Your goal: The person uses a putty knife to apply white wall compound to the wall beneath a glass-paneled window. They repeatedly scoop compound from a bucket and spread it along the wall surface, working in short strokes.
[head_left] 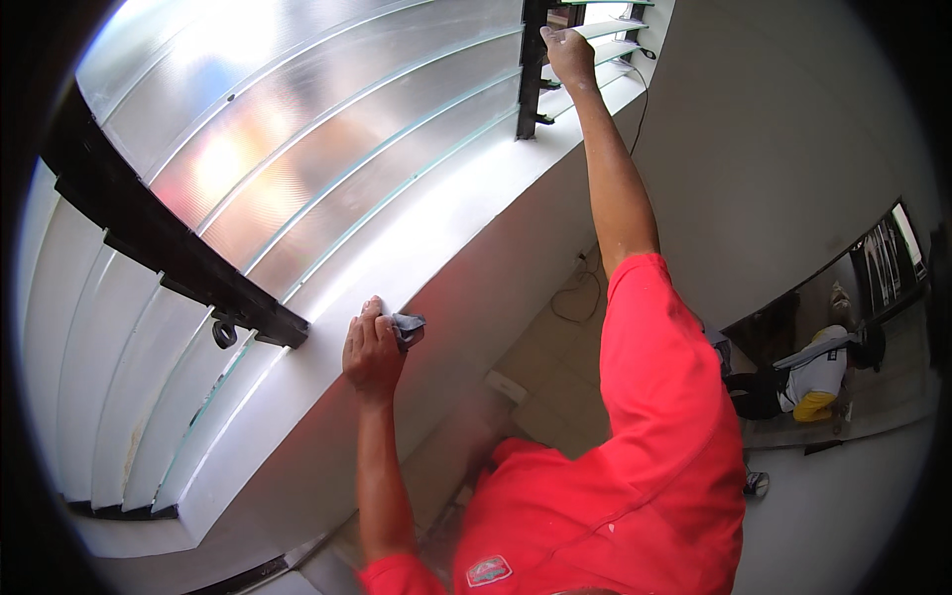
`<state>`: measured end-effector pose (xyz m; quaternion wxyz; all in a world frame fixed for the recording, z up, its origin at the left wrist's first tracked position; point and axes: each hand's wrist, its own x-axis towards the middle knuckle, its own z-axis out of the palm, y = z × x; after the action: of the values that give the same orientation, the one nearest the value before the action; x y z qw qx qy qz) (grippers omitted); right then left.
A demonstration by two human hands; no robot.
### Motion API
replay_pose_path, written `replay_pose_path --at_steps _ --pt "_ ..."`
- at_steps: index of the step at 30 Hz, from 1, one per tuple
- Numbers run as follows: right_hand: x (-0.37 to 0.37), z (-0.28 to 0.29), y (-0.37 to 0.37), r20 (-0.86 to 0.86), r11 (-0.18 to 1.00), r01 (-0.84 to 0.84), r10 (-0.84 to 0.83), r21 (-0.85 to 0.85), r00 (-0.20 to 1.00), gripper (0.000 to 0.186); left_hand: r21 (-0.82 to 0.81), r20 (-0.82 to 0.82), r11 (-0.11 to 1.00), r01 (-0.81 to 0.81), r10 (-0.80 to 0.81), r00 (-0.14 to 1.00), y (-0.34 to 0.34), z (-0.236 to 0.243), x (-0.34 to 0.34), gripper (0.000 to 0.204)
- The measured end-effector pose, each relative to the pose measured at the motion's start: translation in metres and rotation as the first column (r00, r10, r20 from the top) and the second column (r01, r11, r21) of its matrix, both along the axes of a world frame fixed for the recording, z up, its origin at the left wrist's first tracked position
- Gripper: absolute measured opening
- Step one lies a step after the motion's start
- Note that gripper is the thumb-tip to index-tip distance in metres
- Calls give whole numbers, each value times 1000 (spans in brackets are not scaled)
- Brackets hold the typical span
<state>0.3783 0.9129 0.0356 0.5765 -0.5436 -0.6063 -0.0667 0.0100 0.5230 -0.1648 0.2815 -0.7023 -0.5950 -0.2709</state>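
Note:
My left hand [373,353] rests at the edge of the white window sill [436,248], its fingers closed round a crumpled grey cloth [408,331]. Above the sill stands a louvre window with long slanted frosted glass slats [327,149]. Reaching up to the far right, my right hand [570,58] curls its fingers at the black upright of the window frame [531,79]. The fingertips partly hide behind the hand, and no loose object shows in it.
A second black upright [178,238] with a round black catch [224,334] divides the slats at left. A thin cable [647,99] hangs down the wall to the tiled floor [555,372]. On the right wall, a dark-framed mirror [803,367] shows a reflected person.

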Motion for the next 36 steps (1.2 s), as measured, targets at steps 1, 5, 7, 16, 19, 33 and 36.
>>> replay_pose_path --at_steps 1,5,7,16,19,33,36 --pt "1 -8 -9 -67 998 -15 18 55 998 51 -10 -3 1000 -2 2 1000 0 1 1 7" --pt "11 -71 -71 -247 996 87 -88 -15 965 39 24 25 999 25 -26 999 2 4 4 9" --pt "1 -121 -122 -291 996 48 -22 81 956 35 63 82 996 64 -69 994 0 3 1 10" --pt "-196 -345 -445 -953 -39 -963 161 -267 258 60 17 585 985 -171 129 801 -122 -41 23 38" --pt "-256 -340 -478 -961 -443 -893 -273 83 47 68 -63 786 947 -316 242 569 -191 -68 37 53" --pt "-302 -111 -416 -263 332 -903 877 -273 402 26 -188 759 524 -831 614 215 -429 39 31 74" --pt "-268 -140 -348 436 826 -514 560 -230 705 36 -241 415 144 -960 909 33 -502 37 34 56"
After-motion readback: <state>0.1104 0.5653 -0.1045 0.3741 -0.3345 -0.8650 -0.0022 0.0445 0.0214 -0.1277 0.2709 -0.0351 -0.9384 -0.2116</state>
